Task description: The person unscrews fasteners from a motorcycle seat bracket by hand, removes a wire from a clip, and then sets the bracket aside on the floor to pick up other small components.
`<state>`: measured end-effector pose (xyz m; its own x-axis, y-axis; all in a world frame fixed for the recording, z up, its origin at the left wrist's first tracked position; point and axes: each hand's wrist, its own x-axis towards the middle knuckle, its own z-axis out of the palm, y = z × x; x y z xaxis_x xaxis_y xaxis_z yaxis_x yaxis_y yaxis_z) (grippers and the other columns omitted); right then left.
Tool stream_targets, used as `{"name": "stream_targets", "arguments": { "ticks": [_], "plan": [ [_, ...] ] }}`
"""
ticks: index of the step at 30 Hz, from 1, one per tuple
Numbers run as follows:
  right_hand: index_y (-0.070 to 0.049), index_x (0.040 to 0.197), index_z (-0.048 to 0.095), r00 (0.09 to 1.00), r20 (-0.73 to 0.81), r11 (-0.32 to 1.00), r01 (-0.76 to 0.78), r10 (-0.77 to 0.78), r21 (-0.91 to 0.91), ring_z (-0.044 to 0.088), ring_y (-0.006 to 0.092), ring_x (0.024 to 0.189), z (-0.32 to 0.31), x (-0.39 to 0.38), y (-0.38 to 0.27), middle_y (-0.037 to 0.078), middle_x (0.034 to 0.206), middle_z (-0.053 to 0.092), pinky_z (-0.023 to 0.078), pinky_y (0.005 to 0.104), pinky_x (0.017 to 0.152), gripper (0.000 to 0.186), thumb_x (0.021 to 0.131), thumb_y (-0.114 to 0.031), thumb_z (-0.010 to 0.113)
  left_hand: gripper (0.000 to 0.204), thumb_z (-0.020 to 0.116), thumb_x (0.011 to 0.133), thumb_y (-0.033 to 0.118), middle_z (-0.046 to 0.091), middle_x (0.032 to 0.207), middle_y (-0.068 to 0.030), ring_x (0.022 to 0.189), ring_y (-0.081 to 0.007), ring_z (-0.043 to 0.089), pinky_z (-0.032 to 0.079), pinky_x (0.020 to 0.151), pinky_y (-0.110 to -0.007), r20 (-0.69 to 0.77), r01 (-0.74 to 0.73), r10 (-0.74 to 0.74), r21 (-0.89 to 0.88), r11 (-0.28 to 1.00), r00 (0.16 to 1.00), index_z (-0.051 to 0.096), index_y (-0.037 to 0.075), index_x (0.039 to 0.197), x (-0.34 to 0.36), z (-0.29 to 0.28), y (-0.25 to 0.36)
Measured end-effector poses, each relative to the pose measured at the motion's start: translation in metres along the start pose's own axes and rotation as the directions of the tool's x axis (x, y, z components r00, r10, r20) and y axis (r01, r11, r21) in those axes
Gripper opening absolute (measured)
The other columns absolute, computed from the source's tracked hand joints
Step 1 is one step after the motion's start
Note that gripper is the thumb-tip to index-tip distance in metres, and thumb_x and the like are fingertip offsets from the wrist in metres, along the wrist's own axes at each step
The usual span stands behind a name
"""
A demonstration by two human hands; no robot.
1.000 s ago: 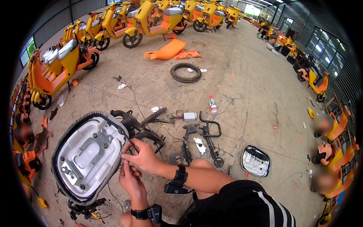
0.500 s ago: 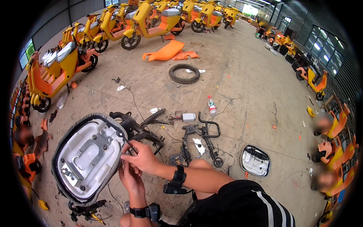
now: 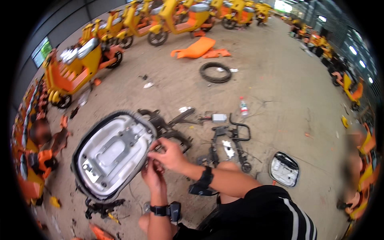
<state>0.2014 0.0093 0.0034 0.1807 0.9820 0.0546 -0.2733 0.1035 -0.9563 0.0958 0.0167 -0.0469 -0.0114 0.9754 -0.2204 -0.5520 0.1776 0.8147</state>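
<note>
Over the floor (image 3: 276,84), the upturned seat (image 3: 114,155), dark-rimmed and white inside with a metal bracket (image 3: 92,171), has the left hand (image 3: 154,178) and right hand (image 3: 171,155) at its right edge, fingers bent, grip too blurred to tell.

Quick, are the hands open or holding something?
Left hand: fingers curled near the seat; too blurry to tell whether it holds anything.
Right hand: fingers bent at the seat's edge; any grip is too blurry to tell.
</note>
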Motion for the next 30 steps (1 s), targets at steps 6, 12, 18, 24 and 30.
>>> {"name": "stream_targets", "arguments": {
  "ticks": [6,12,18,24,30],
  "plan": [
    [-0.003,0.091,0.059,0.999,-0.018,0.996,0.049,-0.050,-0.070,0.048,0.0042,0.046,0.003,-0.002,0.003,-0.001,0.057,0.052,0.037,0.0229,0.040,0.014,0.083,-0.006,0.070,0.023,0.060,0.094,0.024,0.054,0.062,-0.0003,0.049,-0.0067,0.046,0.032,0.042,-0.021,0.022,-0.064,0.062,0.095,0.993,0.998,0.059,0.005,0.081,-0.005,0.000,0.003],
    [-0.001,0.090,0.059,0.997,-0.027,0.996,0.075,-0.076,-0.046,0.048,0.0045,0.045,0.000,0.000,0.002,0.000,0.058,0.053,0.036,0.0230,0.039,0.014,0.082,-0.006,0.069,0.031,0.059,0.095,0.027,0.054,0.060,-0.0013,0.050,-0.0087,0.047,0.034,0.045,-0.023,0.035,-0.007,0.003,0.135,0.991,0.999,0.058,0.006,0.071,-0.006,0.002,0.004],
    [0.001,0.087,0.057,0.993,-0.050,0.990,0.098,-0.104,-0.104,0.051,0.0070,0.046,0.001,-0.005,0.000,0.002,0.073,0.055,0.037,0.0239,0.039,0.013,0.082,-0.004,0.068,0.031,0.054,0.097,0.028,0.054,0.060,-0.0006,0.054,-0.0094,0.048,0.034,0.049,-0.024,0.058,0.105,-0.102,-0.060,0.993,0.993,0.059,0.009,0.073,-0.019,0.015,0.009],
    [0.002,0.091,0.061,0.944,-0.029,0.918,0.311,-0.328,-0.248,0.055,0.0089,0.063,-0.002,0.003,0.012,0.005,0.086,0.058,0.042,0.0249,0.053,0.017,0.079,-0.005,0.071,0.035,0.047,0.099,0.028,0.047,0.055,0.0027,0.051,-0.0091,0.044,0.032,0.049,-0.023,0.249,0.169,-0.129,-0.144,0.975,0.960,0.057,0.010,0.070,-0.017,0.011,0.019],
    [0.000,0.097,0.065,0.959,-0.017,0.933,0.273,-0.284,-0.235,0.057,0.0135,0.078,-0.002,0.004,0.006,0.007,0.090,0.061,0.046,0.0259,0.068,0.022,0.078,-0.009,0.072,0.040,0.048,0.098,0.029,0.048,0.053,-0.0004,0.049,-0.0118,0.045,0.033,0.049,-0.025,0.269,0.194,-0.169,-0.067,0.979,0.948,0.053,0.009,0.064,-0.014,-0.002,0.020]
  ]
}}
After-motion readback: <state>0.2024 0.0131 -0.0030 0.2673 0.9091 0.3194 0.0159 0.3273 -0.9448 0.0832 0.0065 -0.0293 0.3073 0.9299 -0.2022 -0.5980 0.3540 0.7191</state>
